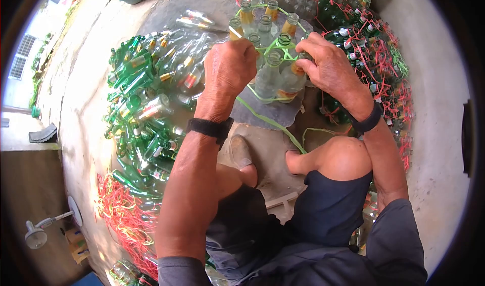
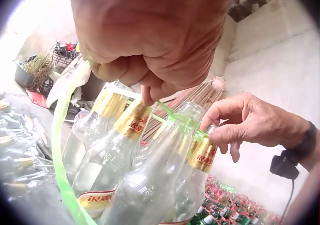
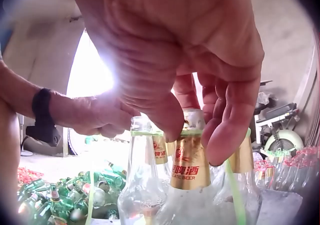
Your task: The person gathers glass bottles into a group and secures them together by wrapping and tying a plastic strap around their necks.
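A cluster of clear glass bottles (image 1: 268,79), some with gold neck labels, stands upright with a light-green plastic strap (image 1: 262,117) around it and across its necks. My left hand (image 1: 230,66) is at the cluster's left side, fingers curled tightly on the strap, whose loose length hangs down in the left wrist view. Across the necks, the strap runs from these fingers toward the right side. My right hand (image 1: 328,66) holds a gold-labelled bottle (image 3: 187,167) by the neck, thumb on one side and fingers on the other. The palm above hides part of its mouth.
Loose green bottles (image 1: 134,104) and clear ones lie piled on the left. Red strips (image 1: 126,210) are heaped nearer, at lower left. Bottles bundled with red straps (image 1: 384,79) line the right side by the wall. The cluster stands on a grey board (image 1: 268,115) before my knees.
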Available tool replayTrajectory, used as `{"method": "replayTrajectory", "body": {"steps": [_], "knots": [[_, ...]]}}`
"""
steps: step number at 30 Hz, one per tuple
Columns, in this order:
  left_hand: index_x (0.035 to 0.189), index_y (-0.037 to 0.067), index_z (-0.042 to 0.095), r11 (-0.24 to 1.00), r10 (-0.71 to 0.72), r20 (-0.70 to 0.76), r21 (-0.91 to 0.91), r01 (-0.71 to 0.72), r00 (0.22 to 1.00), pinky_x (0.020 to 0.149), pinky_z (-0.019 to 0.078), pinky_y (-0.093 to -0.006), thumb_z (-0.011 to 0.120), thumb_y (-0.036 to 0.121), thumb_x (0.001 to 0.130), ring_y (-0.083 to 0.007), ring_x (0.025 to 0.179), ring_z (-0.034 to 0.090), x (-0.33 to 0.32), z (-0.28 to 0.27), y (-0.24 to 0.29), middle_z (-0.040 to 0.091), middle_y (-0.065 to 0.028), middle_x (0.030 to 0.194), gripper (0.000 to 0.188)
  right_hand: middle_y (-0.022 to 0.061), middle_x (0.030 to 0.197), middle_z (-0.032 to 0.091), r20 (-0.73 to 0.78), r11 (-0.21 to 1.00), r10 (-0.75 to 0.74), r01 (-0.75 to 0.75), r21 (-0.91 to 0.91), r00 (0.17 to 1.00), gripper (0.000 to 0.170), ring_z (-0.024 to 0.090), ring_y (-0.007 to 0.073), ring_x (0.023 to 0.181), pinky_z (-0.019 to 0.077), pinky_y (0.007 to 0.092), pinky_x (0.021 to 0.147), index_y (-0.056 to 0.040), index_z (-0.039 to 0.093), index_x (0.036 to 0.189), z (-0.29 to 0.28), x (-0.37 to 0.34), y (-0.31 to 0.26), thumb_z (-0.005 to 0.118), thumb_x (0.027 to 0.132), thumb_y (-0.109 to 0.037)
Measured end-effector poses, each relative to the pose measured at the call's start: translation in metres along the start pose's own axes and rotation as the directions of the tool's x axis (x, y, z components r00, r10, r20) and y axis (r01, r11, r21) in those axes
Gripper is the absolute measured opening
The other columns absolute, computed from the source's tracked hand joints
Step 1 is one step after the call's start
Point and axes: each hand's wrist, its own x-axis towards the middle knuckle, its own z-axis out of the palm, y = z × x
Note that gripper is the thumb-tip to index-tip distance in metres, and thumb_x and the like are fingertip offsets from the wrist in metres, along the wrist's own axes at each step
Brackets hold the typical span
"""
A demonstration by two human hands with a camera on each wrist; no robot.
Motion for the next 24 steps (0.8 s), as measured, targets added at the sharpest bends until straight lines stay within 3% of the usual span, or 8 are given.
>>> {"method": "replayTrajectory", "body": {"steps": [2, 4, 8, 17, 20, 22, 23, 24], "knots": [[0.082, 0.005, 0.073, 1.0, -0.002, -0.014, -0.003, 0.002, 1.0, 0.07, 0.0558, -0.052, 0.065, 0.02, 0.089, -0.0463, 0.076, 0.068, 0.001, -0.003, 0.0, 0.068, -0.0236, 0.077, 0.018, 0.0171, 0.099, 0.061, 0.014, 1.0, 0.005, -0.005, 0.013, 1.0, 0.019, 0.066, 0.0432, 0.093, 0.0529, 0.0513, 0.079, -0.003, 0.066, 0.102, 0.0, 0.0, -0.001, 0.073, 0.086, -0.01], [0.088, 0.007, 0.078, 0.999, 0.015, -0.008, 0.044, -0.014, 1.0, 0.068, 0.0573, -0.0443, 0.068, 0.016, 0.089, -0.0402, 0.074, 0.072, 0.002, -0.004, -0.002, 0.071, -0.02, 0.077, 0.013, 0.0172, 0.099, 0.06, 0.005, 1.0, 0.003, -0.003, 0.029, 1.0, 0.019, 0.065, 0.0436, 0.092, 0.053, 0.0514, 0.079, -0.003, 0.066, 0.102, -0.001, 0.0, -0.002, 0.073, 0.086, -0.01], [0.09, 0.008, 0.078, 0.996, 0.046, -0.007, 0.075, -0.046, 0.999, 0.068, 0.057, -0.045, 0.069, 0.016, 0.089, -0.0398, 0.074, 0.072, 0.003, -0.005, -0.002, 0.071, -0.0199, 0.077, 0.012, 0.0174, 0.1, 0.06, -0.002, 0.999, -0.012, 0.012, 0.05, 1.0, 0.018, 0.066, 0.0441, 0.091, 0.0536, 0.0517, 0.078, -0.0026, 0.065, 0.1, 0.002, 0.0, 0.001, 0.073, 0.085, -0.008], [0.115, 0.02, 0.079, 0.953, 0.218, 0.119, 0.19, -0.237, 0.969, 0.063, 0.0553, -0.0461, 0.065, 0.018, 0.095, -0.0384, 0.069, 0.07, 0.02, -0.016, 0.006, 0.069, -0.0203, 0.077, 0.024, 0.0173, 0.099, 0.06, -0.043, 0.999, 0.007, -0.005, 0.048, 0.999, 0.018, 0.066, 0.0438, 0.091, 0.0549, 0.0513, 0.078, -0.0017, 0.062, 0.096, 0.004, -0.002, -0.005, 0.074, 0.083, -0.004], [0.115, 0.018, 0.079, 0.921, 0.304, 0.19, 0.193, -0.339, 0.933, 0.063, 0.0554, -0.0463, 0.063, 0.014, 0.095, -0.0375, 0.069, 0.07, 0.029, -0.024, 0.003, 0.069, -0.0203, 0.076, 0.025, 0.017, 0.099, 0.061, -0.059, 0.998, 0.025, -0.021, 0.067, 0.998, 0.018, 0.067, 0.0437, 0.092, 0.055, 0.0511, 0.078, -0.0017, 0.061, 0.096, 0.006, -0.003, -0.006, 0.074, 0.083, -0.004], [0.108, 0.011, 0.078, 0.823, 0.412, 0.333, 0.262, -0.503, 0.848, 0.062, 0.0545, -0.0483, 0.063, 0.008, 0.092, -0.0375, 0.067, 0.069, 0.04, -0.031, 0.006, 0.069, -0.0196, 0.074, 0.022, 0.0165, 0.099, 0.06, -0.065, 0.998, 0.017, -0.013, 0.06, 0.998, 0.021, 0.066, 0.043, 0.091, 0.0543, 0.0501, 0.077, -0.0016, 0.062, 0.1, 0.007, -0.004, -0.005, 0.074, 0.083, -0.003], [0.108, 0.011, 0.078, 0.824, 0.41, 0.335, 0.264, -0.502, 0.849, 0.062, 0.0545, -0.0483, 0.063, 0.008, 0.092, -0.0375, 0.067, 0.069, 0.046, -0.033, 0.008, 0.069, -0.0196, 0.074, 0.022, 0.016, 0.099, 0.06, -0.072, 0.999, 0.009, -0.005, 0.053, 0.997, 0.023, 0.066, 0.0423, 0.091, 0.0535, 0.049, 0.076, -0.0014, 0.063, 0.103, 0.007, -0.004, -0.004, 0.074, 0.083, -0.002], [0.101, 0.009, 0.076, 0.747, 0.488, 0.389, 0.277, -0.605, 0.781, 0.061, 0.0538, -0.0494, 0.064, 0.006, 0.09, -0.0377, 0.066, 0.069, 0.052, -0.034, 0.009, 0.069, -0.0186, 0.073, 0.017, 0.016, 0.099, 0.06, -0.073, 0.998, 0.008, -0.004, 0.055, 0.997, 0.023, 0.066, 0.0423, 0.091, 0.0535, 0.049, 0.076, -0.0014, 0.063, 0.103, 0.008, -0.003, -0.005, 0.074, 0.083, -0.002]]}}
